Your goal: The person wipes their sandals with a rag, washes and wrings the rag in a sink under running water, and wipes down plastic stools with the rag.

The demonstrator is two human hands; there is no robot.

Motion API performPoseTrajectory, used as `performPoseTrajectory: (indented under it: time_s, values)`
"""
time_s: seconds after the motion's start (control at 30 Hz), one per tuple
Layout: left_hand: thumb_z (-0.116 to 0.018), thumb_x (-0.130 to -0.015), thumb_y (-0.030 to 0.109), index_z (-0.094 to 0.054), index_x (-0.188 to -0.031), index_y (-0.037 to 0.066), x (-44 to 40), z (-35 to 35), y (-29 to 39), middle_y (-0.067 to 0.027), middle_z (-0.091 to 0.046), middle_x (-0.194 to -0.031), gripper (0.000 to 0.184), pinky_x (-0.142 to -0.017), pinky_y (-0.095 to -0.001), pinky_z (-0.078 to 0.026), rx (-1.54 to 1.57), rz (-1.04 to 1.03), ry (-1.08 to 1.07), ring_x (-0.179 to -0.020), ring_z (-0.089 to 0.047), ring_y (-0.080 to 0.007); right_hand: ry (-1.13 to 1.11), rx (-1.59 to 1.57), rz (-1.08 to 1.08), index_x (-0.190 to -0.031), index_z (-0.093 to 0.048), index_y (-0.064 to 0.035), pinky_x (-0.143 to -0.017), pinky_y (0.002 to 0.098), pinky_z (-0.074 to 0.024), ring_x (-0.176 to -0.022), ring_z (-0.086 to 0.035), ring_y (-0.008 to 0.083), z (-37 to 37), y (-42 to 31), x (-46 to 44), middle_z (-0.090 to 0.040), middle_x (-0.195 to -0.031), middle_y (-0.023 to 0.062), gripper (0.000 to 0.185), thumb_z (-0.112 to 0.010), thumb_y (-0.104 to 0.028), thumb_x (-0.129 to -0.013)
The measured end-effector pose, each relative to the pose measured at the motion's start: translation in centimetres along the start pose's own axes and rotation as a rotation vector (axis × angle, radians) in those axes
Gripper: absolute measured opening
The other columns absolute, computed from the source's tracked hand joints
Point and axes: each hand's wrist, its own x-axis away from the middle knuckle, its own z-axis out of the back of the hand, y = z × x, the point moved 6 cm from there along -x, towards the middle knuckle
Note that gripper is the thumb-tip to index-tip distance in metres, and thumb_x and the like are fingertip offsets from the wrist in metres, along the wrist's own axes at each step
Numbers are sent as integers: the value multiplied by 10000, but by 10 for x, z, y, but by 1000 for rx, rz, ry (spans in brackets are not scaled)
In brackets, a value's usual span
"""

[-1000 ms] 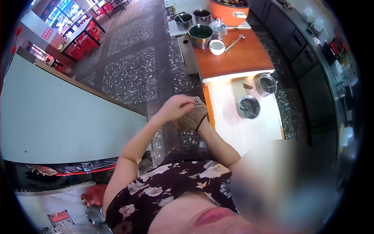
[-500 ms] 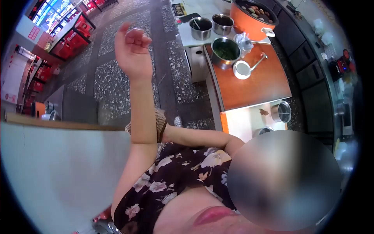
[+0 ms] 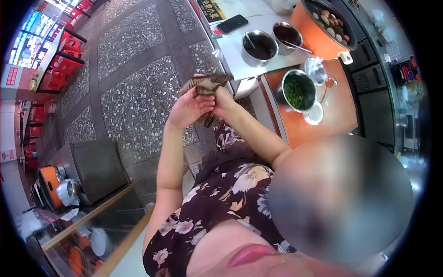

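Note:
A brown striped knitted piece (image 3: 205, 85) is bunched between my two hands above the floor. My left hand (image 3: 191, 110) has its fingers curled against its lower edge. Close beside it, my right hand (image 3: 222, 100) grips the same piece, its fingertips partly hidden by the fabric. To the right, a steel pot of chopped greens (image 3: 299, 91) stands on the orange-brown board (image 3: 330, 117). A white bowl (image 3: 314, 113), a plastic bag (image 3: 315, 70) and a ladle (image 3: 328, 84) are around that pot.
Two steel pots of dark contents (image 3: 260, 48) (image 3: 287, 37), one with a spoon, and a phone (image 3: 232, 24) are on the white counter (image 3: 235, 51). An orange cooker (image 3: 323, 30) holds eggs. A dark metal cabinet (image 3: 99, 168) stands at lower left; red stools (image 3: 57, 78) are at upper left.
My left hand has come down from its raised position to the knitted piece. That piece was around my right hand and is now bunched between both. The view has turned, showing more counter and the cabinet.

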Motion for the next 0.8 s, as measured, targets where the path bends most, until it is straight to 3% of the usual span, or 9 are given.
performPoseTrajectory:
  time_s: [0.07,0.13,0.2,0.3,0.4,0.5,0.6,0.67,0.8]
  values:
    - [-421,-934,249,-445,-1226,32,-27,47,18,-127,-608,-1034,365,-819,-322,-466,-115,20,-7,-925,-587,-211,996,554,490,-975,-588,-43,-722,302,-519,-844,-603,190,36,-57,2,-611,-916,87,222,-412,-170,-928]
    - [-493,-906,211,-491,-1190,18,-60,111,49,-108,-615,-1020,343,-836,-302,-456,-672,5,524,-948,-577,-174,1082,500,560,-999,-584,-32,-736,328,-522,-856,-603,195,67,-107,-4,-614,-930,85,192,-417,-83,-919]
    - [-600,-821,124,-536,-1133,13,-100,131,69,-87,-605,-1036,337,-845,-298,-446,-1057,-75,622,-958,-566,-162,1095,728,853,-984,-567,-34,-714,323,-523,-842,-602,180,74,-166,-7,-612,-921,87,140,-472,-22,-883]
    - [-632,-766,108,-536,-1129,24,-185,167,79,-113,-594,-1011,385,-827,-321,-454,-1445,-138,537,-935,-574,-225,1372,986,1100,-979,-506,-60,-712,310,-505,-824,-590,170,34,-236,-20,-585,-862,72,144,-451,10,-866]
    - [-691,-698,153,-512,-1158,47,-249,165,79,-138,-553,-1041,504,-867,-369,-415,-1706,-234,521,-991,-534,-283,1212,1067,1466,-911,-444,-76,-534,276,-487,-594,-556,156,9,-281,-35,-522,-762,61,244,-490,122,-776]
    - [-753,-624,228,-452,-1203,60,-300,149,77,-135,-481,-1113,675,-922,-431,-323,-1994,-435,525,-1078,-443,-314,1620,1308,1636,-911,-463,-82,-680,274,-464,-778,-541,162,47,-349,-30,-524,-827,74,261,-508,113,-744]
    - [-770,-572,298,-413,-1217,58,-329,160,68,-133,-429,-1182,775,-953,-453,-224,-1999,-333,523,-1164,-355,-310,2024,2149,1289,-931,-524,-72,-901,438,-381,-1012,-512,302,80,-392,-32,-528,-1102,128,277,-623,-35,-675]
    - [-769,-553,302,-404,-1222,59,-330,165,64,-137,-422,-1169,800,-950,-465,-203,-1939,-398,537,-1158,-347,-309,2159,2474,574,-1119,-510,-48,-1022,472,-260,-1219,-353,375,126,-402,-30,-410,-1294,178,385,-559,-126,-745]
    - [-722,-612,240,-426,-1213,59,-331,172,67,-126,-436,-1162,693,-953,-468,-216,-1895,-404,483,-1137,-371,-309,2078,2600,476,-1237,-439,-31,-1050,468,-217,-1251,-312,373,140,-382,-30,-366,-1335,186,467,-507,-158,-793]
